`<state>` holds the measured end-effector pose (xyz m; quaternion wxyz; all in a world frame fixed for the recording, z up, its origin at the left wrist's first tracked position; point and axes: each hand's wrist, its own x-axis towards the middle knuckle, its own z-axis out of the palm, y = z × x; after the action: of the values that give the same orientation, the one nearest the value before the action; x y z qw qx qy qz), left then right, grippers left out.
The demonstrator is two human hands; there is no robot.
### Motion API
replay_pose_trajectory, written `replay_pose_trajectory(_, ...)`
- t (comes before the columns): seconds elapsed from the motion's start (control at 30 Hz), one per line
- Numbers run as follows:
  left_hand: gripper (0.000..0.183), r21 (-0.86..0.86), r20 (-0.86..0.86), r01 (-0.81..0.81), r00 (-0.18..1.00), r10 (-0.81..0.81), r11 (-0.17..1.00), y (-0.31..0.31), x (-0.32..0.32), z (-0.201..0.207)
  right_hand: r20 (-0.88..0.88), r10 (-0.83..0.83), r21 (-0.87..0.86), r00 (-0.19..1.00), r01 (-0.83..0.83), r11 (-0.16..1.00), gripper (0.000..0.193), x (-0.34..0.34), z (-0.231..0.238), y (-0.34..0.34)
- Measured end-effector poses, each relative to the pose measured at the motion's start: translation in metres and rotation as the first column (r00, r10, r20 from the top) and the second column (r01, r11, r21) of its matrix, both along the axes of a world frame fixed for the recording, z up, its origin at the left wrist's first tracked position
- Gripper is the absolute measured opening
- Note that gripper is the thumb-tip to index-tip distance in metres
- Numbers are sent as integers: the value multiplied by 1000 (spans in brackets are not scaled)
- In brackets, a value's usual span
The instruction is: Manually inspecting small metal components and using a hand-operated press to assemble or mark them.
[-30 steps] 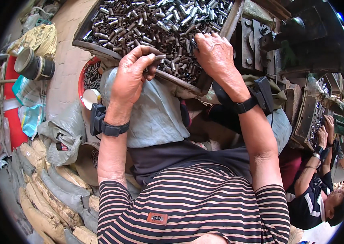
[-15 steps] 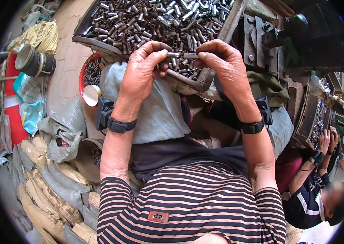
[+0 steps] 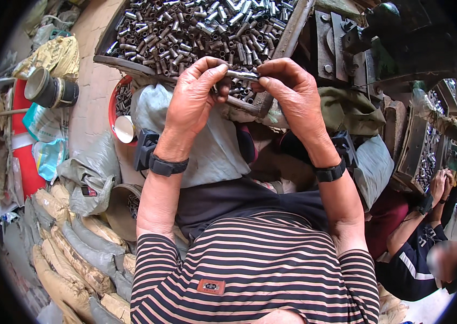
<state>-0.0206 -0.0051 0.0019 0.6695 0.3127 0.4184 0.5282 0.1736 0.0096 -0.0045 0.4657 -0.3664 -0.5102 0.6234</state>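
Note:
Above the near edge of a tray, my left hand (image 3: 192,100) pinches a small shiny metal sleeve (image 3: 233,74) between thumb and fingertips. My right hand (image 3: 295,100) is closed the same way on a second small metal sleeve (image 3: 250,77). The two pieces lie in one line, and their inner ends meet or overlap; I cannot tell whether one is inside the other. Below and beyond them the wooden-edged tray (image 3: 126,66) holds a heap of similar short metal tubes (image 3: 185,35), some bright, some dark.
A red basin (image 3: 113,108) with more tubes and a white cup (image 3: 125,128) stands left of my lap. Dark machinery (image 3: 342,48) is close on the right. A co-worker's hands (image 3: 440,186) are at another tray farther right. Filled sacks (image 3: 66,270) lie lower left.
The two sleeves, apart end to end before, have come together. My right hand has moved left toward my left hand, and the view has shifted slightly.

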Motion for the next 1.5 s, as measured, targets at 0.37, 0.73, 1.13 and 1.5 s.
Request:
replay_pose_trajectory(0.37,11,-9,85,5,996,-4,1000,0,1,-4,172,168,-32,971,-165,986,29,-7,12,-1)
replay_pose_trajectory(0.73,12,-22,145,-1,989,4,1000,-1,4,0,-310,-198,-283,930,108,953,16,-18,5,1)
replay_pose_trajectory(1.13,9,67,72,-91,994,86,994,-4,9,0,-524,-190,-393,830,-37,919,13,-23,-2,-7)
replay_pose_trajectory(1.5,9,118,-50,-136,988,143,984,-10,12,-1,-433,-177,-379,884,0,926,15,-24,-1,-11)
